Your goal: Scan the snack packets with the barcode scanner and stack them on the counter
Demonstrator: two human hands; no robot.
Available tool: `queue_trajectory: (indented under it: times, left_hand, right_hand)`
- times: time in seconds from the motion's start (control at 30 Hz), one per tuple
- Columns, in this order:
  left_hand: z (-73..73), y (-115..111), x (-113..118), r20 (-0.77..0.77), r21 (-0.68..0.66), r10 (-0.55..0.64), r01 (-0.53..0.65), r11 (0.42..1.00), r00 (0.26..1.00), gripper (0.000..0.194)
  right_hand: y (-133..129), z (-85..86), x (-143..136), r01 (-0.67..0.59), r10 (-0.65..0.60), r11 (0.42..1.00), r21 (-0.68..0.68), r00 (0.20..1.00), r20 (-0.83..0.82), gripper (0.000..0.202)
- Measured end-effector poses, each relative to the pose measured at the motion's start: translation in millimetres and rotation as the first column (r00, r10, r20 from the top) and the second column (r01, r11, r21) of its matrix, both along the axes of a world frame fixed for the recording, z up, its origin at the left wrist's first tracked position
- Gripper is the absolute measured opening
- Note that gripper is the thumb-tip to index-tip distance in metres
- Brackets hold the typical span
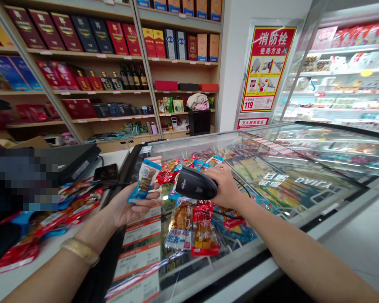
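Snack packet (pixel 144 180), blue with a clear window, sits upright in my left hand (pixel 126 208), the grip closed on its lower edge with thumb in front and fingers behind. It hangs just above the near left corner of the freezer lid (pixel 303 185), over the row of price cards (pixel 141 235) along that edge. My right hand (pixel 226 187) is wrapped tight around the handle of a black barcode scanner (pixel 194 184), whose nose points left at the packet; the two are near but not touching, with a narrow gap between them.

Under the scanner lies a loose heap of other packets (pixel 197 229) on the glass (red, orange and blue ones, overlapping), reaching almost to the lid's front rim. The scanner's cord (pixel 240 189) trails off behind my wrist across the glass. Right of the heap the lid is bare and slopes away, so that side is open.

To my left the white worktop (pixel 6 282) carries another pile of red and blue packets (pixel 50 219), close to its front edge, with a dark device (pixel 105 172) beyond them near the freezer's corner. Wooden shelves (pixel 113 88) of boxed goods stand well apart at the back.
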State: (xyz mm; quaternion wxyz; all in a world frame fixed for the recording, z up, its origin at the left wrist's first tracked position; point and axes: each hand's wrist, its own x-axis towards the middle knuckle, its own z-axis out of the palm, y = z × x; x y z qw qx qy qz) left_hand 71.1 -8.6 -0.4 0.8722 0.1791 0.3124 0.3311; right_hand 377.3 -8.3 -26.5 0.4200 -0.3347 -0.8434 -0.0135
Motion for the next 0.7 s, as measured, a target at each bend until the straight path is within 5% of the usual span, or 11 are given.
queue_trajectory:
  times: [0.3,0.47,0.6,0.7]
  left_hand:
    - [-9.7,3.7,-3.0,-0.003,0.048,-0.027,0.027,0.998,1.000,0.016]
    - [2.3,-5.2,2.4,-0.076,0.097,-0.010,0.017,0.995,0.997,0.034]
    - [11.4,-11.2,12.0,-0.211,0.304,0.178,-0.109,0.947,0.961,0.047]
    - [15.7,-6.6,7.4,-0.414,0.620,0.475,-0.142,0.772,0.776,0.035]
  right_hand:
    - [4.3,-2.7,1.5,0.038,-0.038,0.999,-0.004,0.998,0.045,0.026]
    - [5.1,-3.7,1.6,0.044,-0.043,0.999,-0.010,0.999,0.033,0.028]
    - [7.4,-5.4,2.6,0.044,-0.044,0.999,0.015,0.999,-0.002,0.029]
    - [9.0,-5.9,4.3,0.063,-0.063,0.998,0.007,0.998,-0.007,0.025]
